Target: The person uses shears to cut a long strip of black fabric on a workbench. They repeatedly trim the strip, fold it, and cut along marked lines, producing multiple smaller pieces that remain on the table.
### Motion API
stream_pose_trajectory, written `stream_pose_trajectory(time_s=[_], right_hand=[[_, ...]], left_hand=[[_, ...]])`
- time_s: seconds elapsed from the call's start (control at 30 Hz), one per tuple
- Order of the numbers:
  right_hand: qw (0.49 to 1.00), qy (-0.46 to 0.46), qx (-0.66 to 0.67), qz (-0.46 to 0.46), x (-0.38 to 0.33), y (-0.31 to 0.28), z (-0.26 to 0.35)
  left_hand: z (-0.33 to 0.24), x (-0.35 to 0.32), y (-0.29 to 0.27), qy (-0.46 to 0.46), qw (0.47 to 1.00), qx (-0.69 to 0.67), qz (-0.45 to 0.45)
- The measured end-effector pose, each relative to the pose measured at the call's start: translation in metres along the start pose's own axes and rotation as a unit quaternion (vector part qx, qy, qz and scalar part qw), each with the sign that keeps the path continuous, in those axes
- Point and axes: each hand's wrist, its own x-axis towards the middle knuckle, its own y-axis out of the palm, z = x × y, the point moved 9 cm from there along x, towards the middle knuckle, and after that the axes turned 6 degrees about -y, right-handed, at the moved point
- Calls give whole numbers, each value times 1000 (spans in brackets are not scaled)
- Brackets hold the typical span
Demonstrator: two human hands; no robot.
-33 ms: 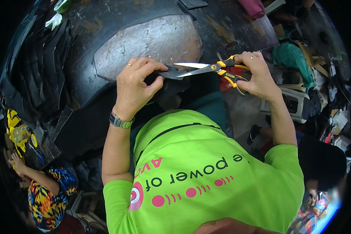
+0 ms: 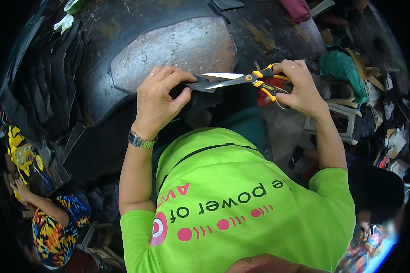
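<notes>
My left hand (image 2: 161,98) is closed, pinching a small dark piece of sheet material (image 2: 203,85) between thumb and fingers. Black-and-orange scissors (image 2: 249,78) are gripped in my right hand (image 2: 301,88), its fingers and thumb at the handles. The blades are spread and point left, their tips beside the right end of the dark piece. Just beyond my left hand, a worn greyish board (image 2: 177,50) lies on the dark table (image 2: 95,84).
Stacked dark sheet pieces (image 2: 50,77) cover the table's left side. A green plastic bag (image 2: 344,70) and a grey plastic stool (image 2: 339,123) are on the right. At lower left a person in a patterned shirt (image 2: 57,232) handles yellow items (image 2: 20,152).
</notes>
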Motion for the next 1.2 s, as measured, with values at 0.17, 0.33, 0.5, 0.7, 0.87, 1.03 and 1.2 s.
stream_pose_trajectory(time_s=[0.17, 0.33, 0.5, 0.7, 0.87, 1.03, 1.2], right_hand=[[999, 5, 28, 28, 8, 9, -9], [994, 44, 86, 41, 2, 12, -21], [997, 9, 55, 45, 2, 21, -13], [997, -17, 28, 65, 12, 25, 0], [997, -30, -19, 66, 12, 24, 7], [997, -36, 1, 63, 10, 30, 9], [996, -21, 19, 79, 8, 36, 7]], left_hand=[[2, 1, -3, 9, 999, -30, -16], [8, -1, -3, -2, 999, -31, -18], [8, 0, -3, 0, 999, -40, -23], [12, 1, -4, -60, 993, -99, 35], [11, 5, -5, -69, 992, -85, 58], [11, 6, -6, -56, 992, -98, 57], [14, 7, -8, -56, 990, -110, 65]])
